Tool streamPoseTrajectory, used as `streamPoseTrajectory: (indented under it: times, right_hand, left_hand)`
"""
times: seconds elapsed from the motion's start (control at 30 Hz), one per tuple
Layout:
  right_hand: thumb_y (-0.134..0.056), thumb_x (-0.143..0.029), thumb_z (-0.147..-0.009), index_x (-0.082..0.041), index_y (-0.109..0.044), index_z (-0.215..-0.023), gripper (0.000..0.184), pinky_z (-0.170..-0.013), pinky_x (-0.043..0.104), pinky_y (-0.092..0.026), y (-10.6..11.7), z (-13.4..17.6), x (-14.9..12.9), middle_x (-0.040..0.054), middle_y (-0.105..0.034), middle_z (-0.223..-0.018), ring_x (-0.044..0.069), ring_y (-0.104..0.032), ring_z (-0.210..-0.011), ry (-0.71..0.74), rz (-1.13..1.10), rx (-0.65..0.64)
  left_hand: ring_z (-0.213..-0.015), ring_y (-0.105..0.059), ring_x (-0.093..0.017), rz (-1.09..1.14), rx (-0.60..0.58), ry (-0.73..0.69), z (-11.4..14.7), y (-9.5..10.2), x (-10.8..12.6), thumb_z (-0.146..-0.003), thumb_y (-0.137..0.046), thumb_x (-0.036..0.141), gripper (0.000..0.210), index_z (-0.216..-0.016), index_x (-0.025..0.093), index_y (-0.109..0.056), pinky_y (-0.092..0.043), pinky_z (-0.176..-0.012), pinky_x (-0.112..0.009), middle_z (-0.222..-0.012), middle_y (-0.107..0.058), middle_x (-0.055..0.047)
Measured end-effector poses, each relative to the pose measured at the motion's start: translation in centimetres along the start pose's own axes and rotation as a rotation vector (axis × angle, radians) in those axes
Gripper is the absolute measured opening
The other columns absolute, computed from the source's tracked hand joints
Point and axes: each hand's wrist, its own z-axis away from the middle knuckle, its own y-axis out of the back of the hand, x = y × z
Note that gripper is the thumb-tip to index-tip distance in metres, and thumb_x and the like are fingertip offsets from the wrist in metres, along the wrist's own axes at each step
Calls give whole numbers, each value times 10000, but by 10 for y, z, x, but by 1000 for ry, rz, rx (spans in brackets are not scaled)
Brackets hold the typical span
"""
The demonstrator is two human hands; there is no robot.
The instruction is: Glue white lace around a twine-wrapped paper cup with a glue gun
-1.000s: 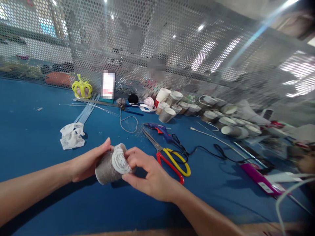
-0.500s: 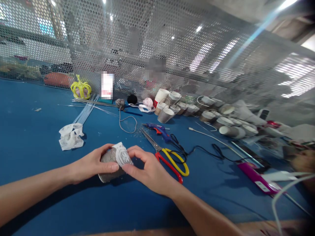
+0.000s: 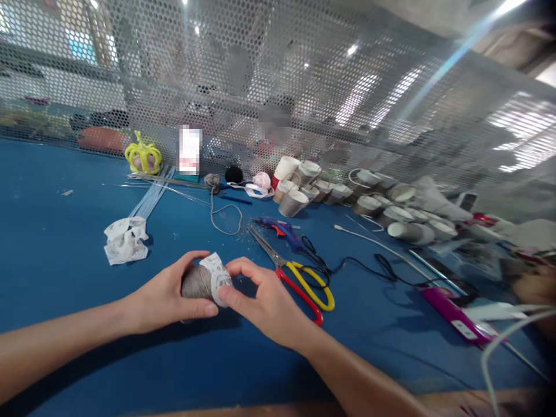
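Observation:
A small cup wrapped in grey cord [image 3: 197,284] lies tilted between my two hands, just above the blue table. My left hand [image 3: 167,295] is wrapped round its body, thumb along the near side. My right hand [image 3: 260,298] presses a white patterned lace piece [image 3: 212,266] against the cup's right end with thumb and fingers. Scissors [image 3: 295,278] with one red and one yellow handle lie right beside my right hand. Behind them rests a blue glue gun [image 3: 278,227]. Crumpled white lace [image 3: 127,240] sits beyond my left hand.
Several cord-wrapped cups [image 3: 293,202] stand at the back, with more [image 3: 403,223] to the right. A purple power strip [image 3: 454,315] and black cable lie on the right. A yellow crown-like piece [image 3: 143,157], clear sticks [image 3: 152,197] and a yarn ball [image 3: 212,182] are at the back left. A perforated metal screen [image 3: 217,75] rises behind.
The cup has turned in my hands, so the lace faces more to the right. My right thumb has moved onto the lace, and my left hand has shifted slightly right.

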Motion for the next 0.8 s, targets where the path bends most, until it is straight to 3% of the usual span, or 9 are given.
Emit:
streamPoseTrajectory:
  times: [0.3,0.53,0.8]
  right_hand:
    - [-562,-304,-774,-166,-576,-794,141,-690,272,-421,-1,-1,-3,17,-598,-781,150,-547,-740,-55,-14,2]
    - [-548,-287,-788,-162,-594,-820,136,-662,251,-438,-3,-2,-1,19,-622,-794,143,-564,-742,-59,-93,8]
    - [-544,-300,-793,-162,-586,-773,145,-644,236,-427,-4,-4,-2,9,-610,-751,127,-552,-705,-63,-117,30]
  left_hand:
    - [-873,-568,-249,-269,96,-132,0,-1,-3,-630,-690,426,836,-1297,190,-245,-454,-774,-390,-1035,-586,-85]
    - [-970,-553,-285,-464,138,-207,1,-3,-5,-630,-689,421,871,-1324,190,-214,-449,-806,-410,-1114,-548,-124]
    - [-1002,-538,-296,-532,138,-231,4,-5,-9,-647,-673,424,866,-1333,199,-195,-444,-810,-417,-1148,-530,-137]
